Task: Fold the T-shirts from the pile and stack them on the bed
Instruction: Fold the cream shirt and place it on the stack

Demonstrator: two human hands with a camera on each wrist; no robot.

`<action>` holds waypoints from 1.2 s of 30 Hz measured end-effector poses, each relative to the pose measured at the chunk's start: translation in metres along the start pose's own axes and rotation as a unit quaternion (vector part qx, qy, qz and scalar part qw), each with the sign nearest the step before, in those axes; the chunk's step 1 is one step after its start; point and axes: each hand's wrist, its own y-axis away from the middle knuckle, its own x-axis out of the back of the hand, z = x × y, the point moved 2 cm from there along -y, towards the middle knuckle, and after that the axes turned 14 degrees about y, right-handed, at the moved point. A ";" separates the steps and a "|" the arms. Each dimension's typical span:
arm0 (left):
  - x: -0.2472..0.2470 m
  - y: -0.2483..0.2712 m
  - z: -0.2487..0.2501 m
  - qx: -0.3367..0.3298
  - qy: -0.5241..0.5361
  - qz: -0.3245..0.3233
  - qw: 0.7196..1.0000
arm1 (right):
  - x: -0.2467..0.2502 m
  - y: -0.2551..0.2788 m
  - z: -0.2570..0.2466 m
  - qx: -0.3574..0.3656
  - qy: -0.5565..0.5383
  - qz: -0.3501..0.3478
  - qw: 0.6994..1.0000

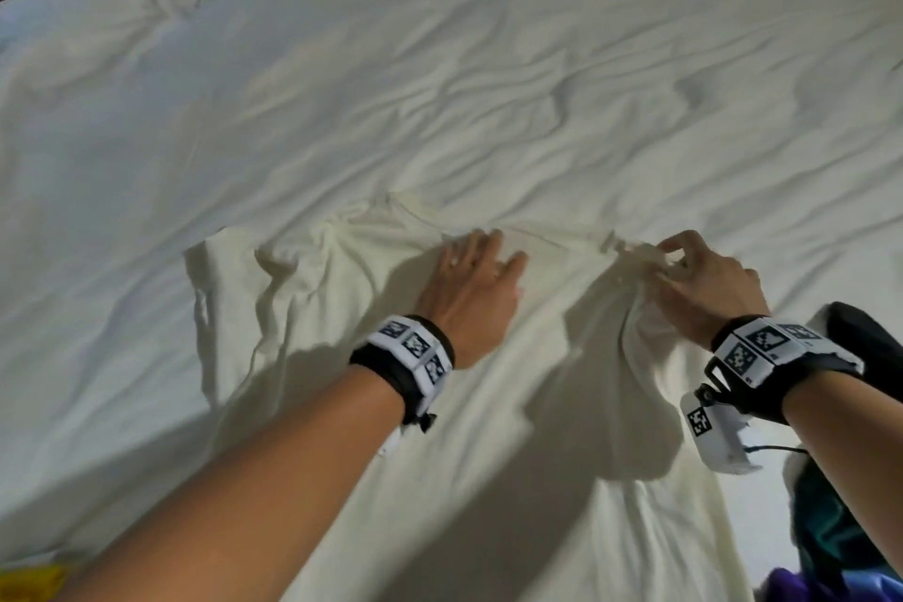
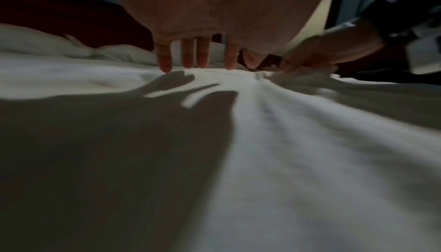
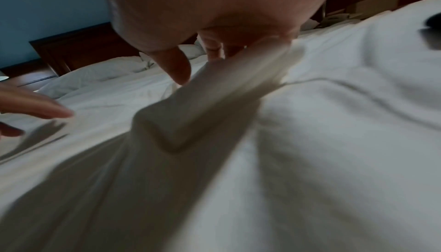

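While the cream T-shirt (image 1: 488, 357) lies spread on the white bed (image 1: 488, 64), its long axis is seen running from the near edge away toward the collar, directly under both hands. The left hand (image 1: 471, 288) is laid flat, fingers straight, on the upper chest of the shirt. The right hand (image 1: 703, 279) is pinched on a bunched fold at the right shoulder, nearer the sleeve to be turned in. The soft, limp knit is creased and ridged. A dark garment pile (image 1: 840, 528) is glimpsed at right.
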 end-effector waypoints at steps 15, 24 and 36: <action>-0.036 -0.066 0.044 0.122 -0.009 -0.011 0.992 | 0.013 0.021 0.117 -0.075 -0.347 0.059 0.933; -0.031 -0.095 0.091 0.055 -0.156 -0.056 0.985 | 0.008 0.031 0.143 -0.157 -0.388 0.067 0.906; -0.079 -0.077 0.091 -0.015 -0.089 -0.078 0.993 | -0.026 0.063 0.130 -0.244 -0.349 0.074 0.902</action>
